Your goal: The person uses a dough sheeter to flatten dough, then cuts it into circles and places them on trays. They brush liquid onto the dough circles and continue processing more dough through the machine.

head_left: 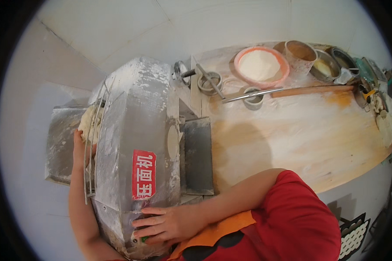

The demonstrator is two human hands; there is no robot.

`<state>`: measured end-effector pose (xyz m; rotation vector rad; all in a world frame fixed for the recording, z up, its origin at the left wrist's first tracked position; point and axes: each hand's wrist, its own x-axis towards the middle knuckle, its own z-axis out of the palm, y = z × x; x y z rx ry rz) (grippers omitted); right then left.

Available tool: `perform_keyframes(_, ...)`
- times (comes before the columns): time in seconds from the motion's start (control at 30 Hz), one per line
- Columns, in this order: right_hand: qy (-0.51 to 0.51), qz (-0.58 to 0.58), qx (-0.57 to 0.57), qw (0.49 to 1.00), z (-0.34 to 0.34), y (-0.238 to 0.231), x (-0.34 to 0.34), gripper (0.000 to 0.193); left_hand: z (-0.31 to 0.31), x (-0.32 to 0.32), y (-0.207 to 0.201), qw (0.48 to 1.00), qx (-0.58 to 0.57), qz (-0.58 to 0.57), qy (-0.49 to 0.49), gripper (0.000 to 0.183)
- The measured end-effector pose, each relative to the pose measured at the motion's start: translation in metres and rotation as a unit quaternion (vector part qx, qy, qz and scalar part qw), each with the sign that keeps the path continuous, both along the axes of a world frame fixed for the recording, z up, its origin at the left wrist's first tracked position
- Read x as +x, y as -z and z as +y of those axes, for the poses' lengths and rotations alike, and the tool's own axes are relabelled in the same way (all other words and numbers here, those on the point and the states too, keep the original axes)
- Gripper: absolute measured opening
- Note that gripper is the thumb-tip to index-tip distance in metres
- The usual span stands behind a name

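Head view: left hand at the dough lump, right hand beside a green button.
The dough lump point(89, 122) lies at the upper right corner of the metal tray point(59, 148), against the dough-rolling machine point(117, 130). The left hand point(79, 150) touches it with bent fingers; the wire guard point(89, 194) partly covers them, so I cannot tell how firmly they hold. The right hand point(163, 224) is empty, its fingers spread on the housing near the green button point(144, 239). An accidental press there could, I judge, start or stop the machine; if rollers turn inside, which is hidden, the left fingers could be pulled in.
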<state>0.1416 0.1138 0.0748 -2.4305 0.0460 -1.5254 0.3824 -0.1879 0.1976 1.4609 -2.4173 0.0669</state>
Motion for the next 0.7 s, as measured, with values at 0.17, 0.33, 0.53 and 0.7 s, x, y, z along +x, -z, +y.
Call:
perform_keyframes(0.17, 0.239, -0.126, 0.111, 0.956, -0.051, 0.048, -0.033, 0.052, 0.020, -0.005, 0.002, 0.998, 0.044, 0.040, -0.014, 0.074)
perform_keyframes(0.33, 0.306, -0.387, 0.598, 0.631, -0.150, 0.175, -0.074, 0.051, 0.012, -0.025, 0.009, 0.994, 0.070, 0.083, -0.003, 0.069)
perform_keyframes(0.53, 0.080, -0.396, 0.757, 0.514, -0.179, 0.221, -0.072, 0.052, 0.010, -0.022, 0.016, 0.989, 0.098, 0.110, -0.033, 0.065)
perform_keyframes(0.7, 0.081, -0.289, 0.736, 0.608, -0.188, 0.257, -0.062, 0.054, 0.027, -0.030, 0.008, 0.984, 0.125, 0.120, -0.038, 0.062)
